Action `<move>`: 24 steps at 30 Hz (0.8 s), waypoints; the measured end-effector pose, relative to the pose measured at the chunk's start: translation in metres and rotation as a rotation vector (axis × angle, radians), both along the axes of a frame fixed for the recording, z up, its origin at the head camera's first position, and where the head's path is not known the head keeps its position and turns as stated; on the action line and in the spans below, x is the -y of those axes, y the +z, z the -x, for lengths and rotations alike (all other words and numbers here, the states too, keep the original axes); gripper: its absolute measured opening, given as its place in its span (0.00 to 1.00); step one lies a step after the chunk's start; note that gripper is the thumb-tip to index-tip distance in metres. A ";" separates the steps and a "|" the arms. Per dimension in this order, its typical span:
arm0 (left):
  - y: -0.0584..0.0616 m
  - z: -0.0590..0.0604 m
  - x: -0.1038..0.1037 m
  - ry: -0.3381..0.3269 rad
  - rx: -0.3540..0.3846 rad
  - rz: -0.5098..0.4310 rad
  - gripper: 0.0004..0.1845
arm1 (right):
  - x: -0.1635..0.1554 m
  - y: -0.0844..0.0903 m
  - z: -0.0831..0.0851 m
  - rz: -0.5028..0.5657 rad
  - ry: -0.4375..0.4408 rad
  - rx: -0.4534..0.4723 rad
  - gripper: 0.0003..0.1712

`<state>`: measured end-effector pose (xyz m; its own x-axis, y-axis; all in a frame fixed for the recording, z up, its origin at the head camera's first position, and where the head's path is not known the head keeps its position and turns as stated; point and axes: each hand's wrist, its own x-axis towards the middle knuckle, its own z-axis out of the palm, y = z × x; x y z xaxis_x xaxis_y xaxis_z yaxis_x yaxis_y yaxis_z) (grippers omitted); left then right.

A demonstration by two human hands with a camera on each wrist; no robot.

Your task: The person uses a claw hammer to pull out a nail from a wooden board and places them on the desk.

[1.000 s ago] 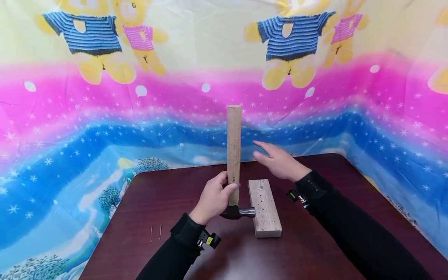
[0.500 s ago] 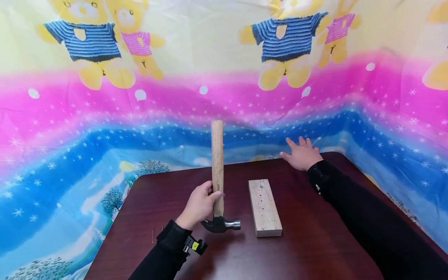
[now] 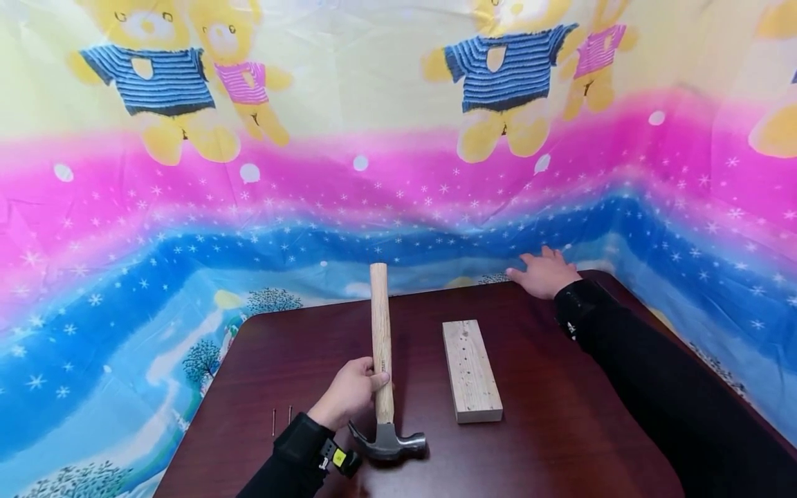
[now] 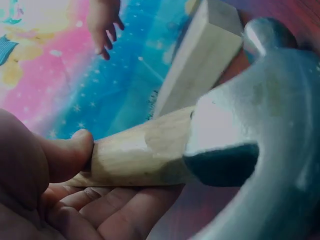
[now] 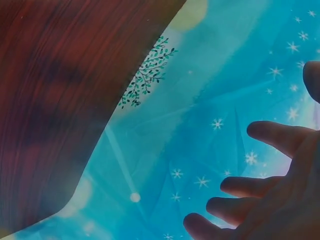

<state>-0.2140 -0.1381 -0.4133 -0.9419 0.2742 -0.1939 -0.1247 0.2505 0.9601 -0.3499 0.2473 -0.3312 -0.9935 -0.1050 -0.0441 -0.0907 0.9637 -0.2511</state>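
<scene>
The left hand [image 3: 349,393] is wrapped round the wooden handle of a hammer [image 3: 381,346], low down near the steel head, with thumb and fingers curled about the shaft as the left wrist view shows [image 4: 65,165]; the hammer stands nearly upright, handle pointing to twelve o'clock, its head [image 3: 389,441] at or just above the dark red table [image 3: 548,443], though contact cannot be told from these views. The wooden block [image 3: 471,370] lies flat at about three o'clock from the hammer head, near it but apart, its long side running toward twelve o'clock, small holes dotted along its top; two nails [image 3: 281,420] lie on the table at nine o'clock from the left wrist, untouched. The right hand [image 3: 544,274] is well away at the far edge of the table, about one o'clock from the block, fingers spread and relaxed, gripping nothing; the right wrist view shows those fingers [image 5: 260,200] loose over the blue starred cloth [image 5: 200,125] beyond the table's edge.

Judged from this, the step in hand is the handling of the hammer beside the block, with no nail yet stood up; a next move would likely call for a firmer hold farther up the handle, and for a nail fetched from nine o'clock.
</scene>
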 end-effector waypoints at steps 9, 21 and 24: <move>-0.008 0.000 0.003 0.022 0.005 0.075 0.15 | 0.009 -0.001 0.001 0.009 0.047 0.023 0.49; -0.024 0.006 0.009 -0.029 -0.098 0.483 0.14 | 0.009 -0.009 0.000 0.017 0.046 0.028 0.48; -0.028 0.005 0.010 -0.045 -0.108 0.552 0.16 | 0.007 -0.011 0.000 0.025 0.046 0.039 0.48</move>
<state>-0.2188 -0.1485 -0.4415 -0.9543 0.1995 -0.2226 -0.0104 0.7221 0.6917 -0.3498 0.2401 -0.3425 -0.9852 -0.1520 -0.0797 -0.1244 0.9522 -0.2790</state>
